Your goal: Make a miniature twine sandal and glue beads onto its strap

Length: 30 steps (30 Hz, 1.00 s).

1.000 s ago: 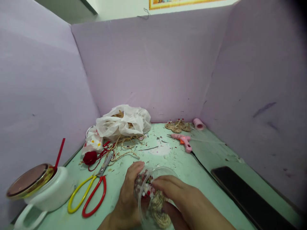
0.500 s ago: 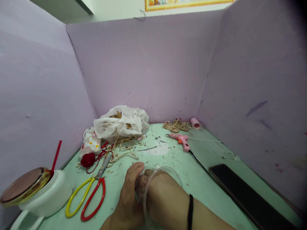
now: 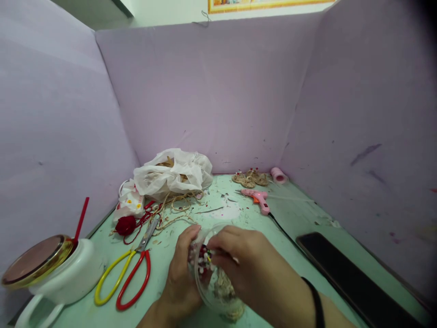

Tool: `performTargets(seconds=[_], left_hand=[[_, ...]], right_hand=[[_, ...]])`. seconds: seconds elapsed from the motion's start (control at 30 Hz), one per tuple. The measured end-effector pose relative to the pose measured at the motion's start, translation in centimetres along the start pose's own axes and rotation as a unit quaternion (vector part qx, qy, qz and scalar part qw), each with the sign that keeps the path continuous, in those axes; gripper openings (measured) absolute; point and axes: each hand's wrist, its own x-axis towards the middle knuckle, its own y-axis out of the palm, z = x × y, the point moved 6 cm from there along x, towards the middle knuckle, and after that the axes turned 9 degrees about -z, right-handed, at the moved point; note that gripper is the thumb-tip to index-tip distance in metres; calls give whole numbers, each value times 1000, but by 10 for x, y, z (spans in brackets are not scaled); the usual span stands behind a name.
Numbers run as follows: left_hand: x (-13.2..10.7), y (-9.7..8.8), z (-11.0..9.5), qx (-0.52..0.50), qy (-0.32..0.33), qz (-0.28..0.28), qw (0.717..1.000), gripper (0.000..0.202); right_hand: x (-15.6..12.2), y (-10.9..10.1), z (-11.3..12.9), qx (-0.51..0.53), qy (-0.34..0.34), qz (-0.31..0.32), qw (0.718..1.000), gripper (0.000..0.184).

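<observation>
Tub (image 3: pixel 210 287) of beads (image 3: pixel 202 262) at 6 o'clock, tilted, gripped by left hand (image 3: pixel 180 278). Right hand (image 3: pixel 246 264) fingers narrowed inside; bead pinched or not, cannot tell. Jute coil (image 3: pixel 234 310) beneath looks bare; beaded jute pieces (image 3: pixel 250 179) at 1 o'clock.

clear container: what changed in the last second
The right hand, sunk deep in the clear container half a second ago, has drawn back and now picks at the beads by the rim. The left hand still grips the container. Scissors, glue gun and mug stayed put.
</observation>
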Motion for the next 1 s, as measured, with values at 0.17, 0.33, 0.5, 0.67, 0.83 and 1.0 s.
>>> performTargets(seconds=[0.17, 0.33, 0.5, 0.67, 0.83, 1.0], left_hand=[[2, 3, 3, -24, -72, 26, 997, 69], [4, 4, 3, -14, -95, 29, 995, 65], [5, 5, 6, -14, -127, 42, 991, 62], [5, 6, 9, -23, -147, 42, 988, 64], [5, 5, 11, -25, -172, 35, 984, 65], [6, 7, 14, -45, -196, 29, 979, 63]], right_hand=[[9, -28, -20, 204, 190, -97, 955, 11], [14, -14, -24, 256, 234, -89, 934, 10], [19, -6, -23, 296, 264, -70, 915, 13], [23, -3, -33, 363, 302, -63, 879, 22], [28, -3, -39, 416, 315, -71, 850, 23], [29, -3, -41, 408, 315, -77, 853, 23]])
